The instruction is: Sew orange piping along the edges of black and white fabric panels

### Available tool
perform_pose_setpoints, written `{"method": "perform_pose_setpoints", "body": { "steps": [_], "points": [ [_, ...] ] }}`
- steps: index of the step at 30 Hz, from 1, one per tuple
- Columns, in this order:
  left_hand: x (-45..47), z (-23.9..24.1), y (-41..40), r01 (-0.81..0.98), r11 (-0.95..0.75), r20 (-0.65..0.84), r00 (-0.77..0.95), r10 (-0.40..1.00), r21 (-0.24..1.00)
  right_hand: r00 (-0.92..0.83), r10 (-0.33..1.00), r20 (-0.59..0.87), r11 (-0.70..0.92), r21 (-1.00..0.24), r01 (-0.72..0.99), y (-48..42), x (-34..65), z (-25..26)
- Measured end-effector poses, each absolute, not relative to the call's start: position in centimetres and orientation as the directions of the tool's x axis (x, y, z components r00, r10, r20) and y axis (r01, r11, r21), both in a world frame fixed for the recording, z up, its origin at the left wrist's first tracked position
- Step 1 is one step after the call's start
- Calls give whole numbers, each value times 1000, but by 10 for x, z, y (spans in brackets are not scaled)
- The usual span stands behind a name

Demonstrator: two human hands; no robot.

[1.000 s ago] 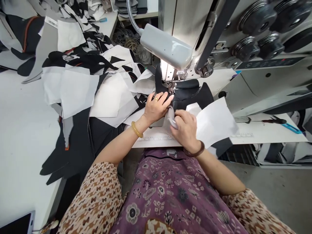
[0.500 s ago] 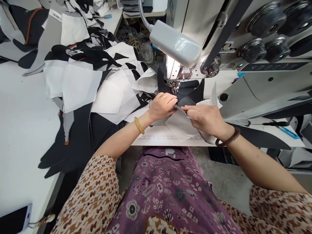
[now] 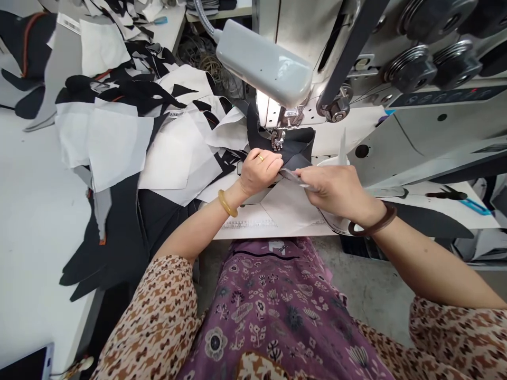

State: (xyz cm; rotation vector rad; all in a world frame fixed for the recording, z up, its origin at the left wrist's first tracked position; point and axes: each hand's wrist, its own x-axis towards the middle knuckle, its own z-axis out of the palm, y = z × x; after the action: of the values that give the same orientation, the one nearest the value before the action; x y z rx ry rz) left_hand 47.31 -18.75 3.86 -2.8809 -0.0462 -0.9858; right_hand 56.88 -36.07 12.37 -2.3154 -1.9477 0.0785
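Note:
A black fabric piece (image 3: 298,157) with a pale grey underside lies at the sewing machine's presser foot (image 3: 278,140). My left hand (image 3: 260,171) is closed on its near edge, just in front of the foot, fingers curled over the cloth. To the right, my right hand (image 3: 336,192) pinches the same edge between thumb and fingers, so a grey strip of it shows stretched between both hands. The fingertips of my left hand are partly hidden. Whether the needle is in the cloth, I cannot tell.
A lamp (image 3: 265,60) hangs over the sewing machine (image 3: 428,137). Black and white cut pieces (image 3: 170,153) are heaped on the left. Black-handled snips (image 3: 446,194) lie at the right, a phone (image 3: 27,364) at the lower left. A printed ruler (image 3: 249,224) runs along the front edge.
The view has shifted, so machine and heap appear further left. The right flap of the black fabric has drawn in and now lies lower behind my right hand. Both hands keep their grip.

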Motion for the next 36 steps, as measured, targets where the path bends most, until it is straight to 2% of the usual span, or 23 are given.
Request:
{"method": "perform_pose_setpoints", "body": {
  "steps": [3,5,9,17,24,32,36],
  "points": [
    [467,43,-180,-61,-980,529,835,-153,-187,-4,1000,2,4,31,1000,-362,563,114],
    [463,45,-175,-101,-973,472,861,-190,-207,-65,998,21,63,57,996,-363,563,108],
    [461,45,-171,-105,-977,430,885,-178,-188,-38,999,21,37,53,998,-363,568,106],
    [462,51,-166,-98,-982,545,820,-173,-163,30,1000,-5,-29,53,998,-347,574,116],
    [468,56,-163,-69,-952,696,666,-266,-299,25,999,33,-28,73,997,-341,573,119],
    [467,59,-165,-80,-953,737,616,-278,-293,28,998,49,-30,34,999,-343,574,117],
    [466,55,-164,-68,-958,702,666,-250,-277,24,998,58,-26,41,999,-342,574,115]
  ]
}}
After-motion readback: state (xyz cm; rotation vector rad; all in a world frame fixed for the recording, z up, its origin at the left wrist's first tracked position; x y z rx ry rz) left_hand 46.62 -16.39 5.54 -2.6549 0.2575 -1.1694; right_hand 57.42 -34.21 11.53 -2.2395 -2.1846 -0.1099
